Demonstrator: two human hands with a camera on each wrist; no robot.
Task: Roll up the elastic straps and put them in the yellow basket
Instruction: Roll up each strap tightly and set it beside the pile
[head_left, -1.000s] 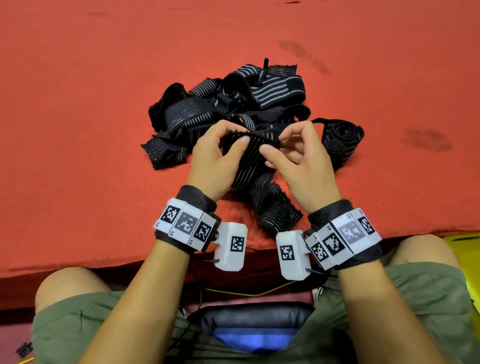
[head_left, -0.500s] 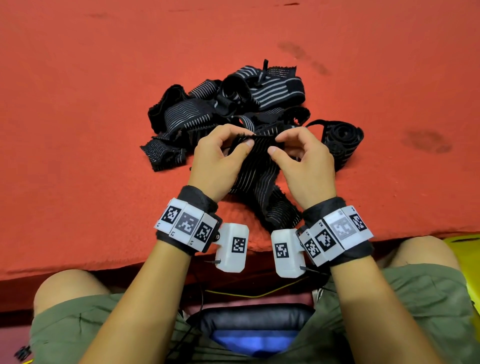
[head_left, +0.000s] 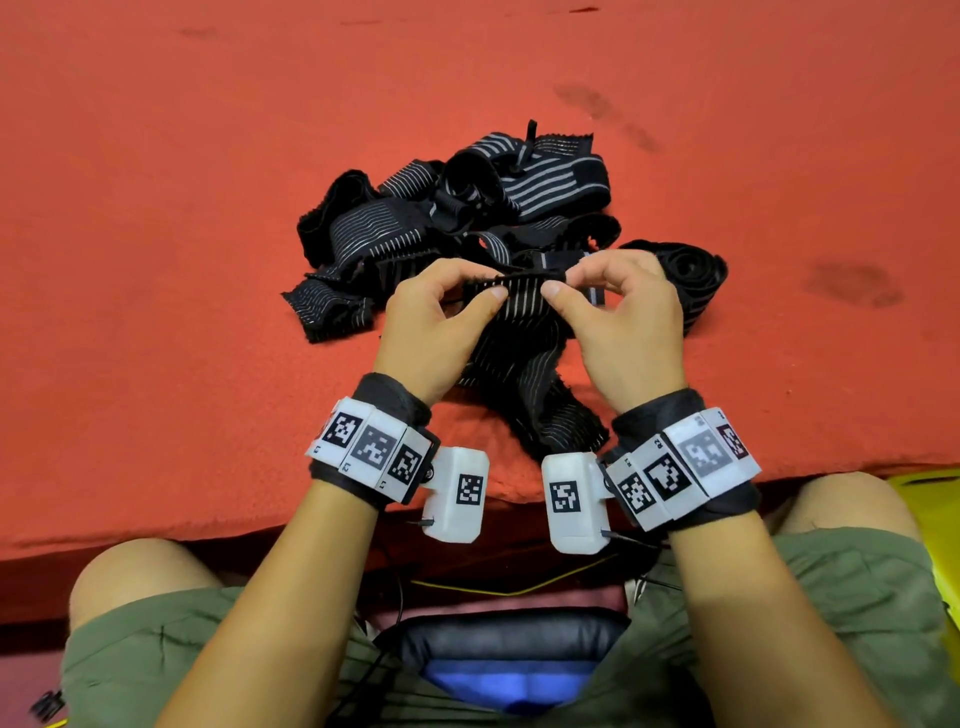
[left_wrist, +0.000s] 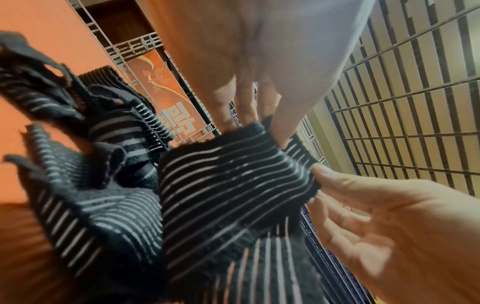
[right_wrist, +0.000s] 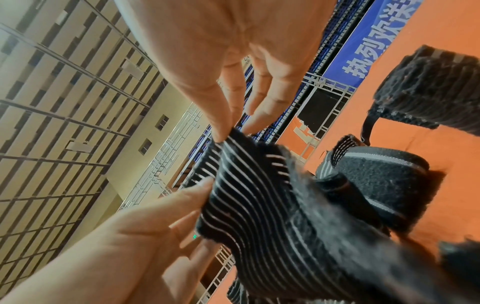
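Left hand (head_left: 441, 317): thumb and fingers pinch the left corner of the top edge of the striped strap (head_left: 519, 332). Right hand (head_left: 618, 312): thumb and forefinger pinch the right corner of the same edge. Both wrist views confirm the grip: the fingertips (left_wrist: 280, 131) close on the black-and-white ribbed end, which is held taut between the two hands.

Change over the last second: the hands have drawn level and slightly apart, and the strap end, previously bunched between them, now lies flat and square across the centre of the head view. The thumbs have moved onto the near face of the fabric. Judgement: this is the starting position for the first turn of a roll; no coil is formed yet on this strap.

The rest of the held strap trails down toward the lower centre of the frame, ending on the red table surface (head_left: 156, 260) near its front edge. The loose strap pile (head_left: 467, 208) lies just above the hands, unrolled. One coiled strap (head_left: 685, 275) sits immediately right of the right hand, on the table.

The yellow basket (head_left: 935, 499) shows only as a sliver at the right edge, below table level. Whether it holds any straps cannot be told.
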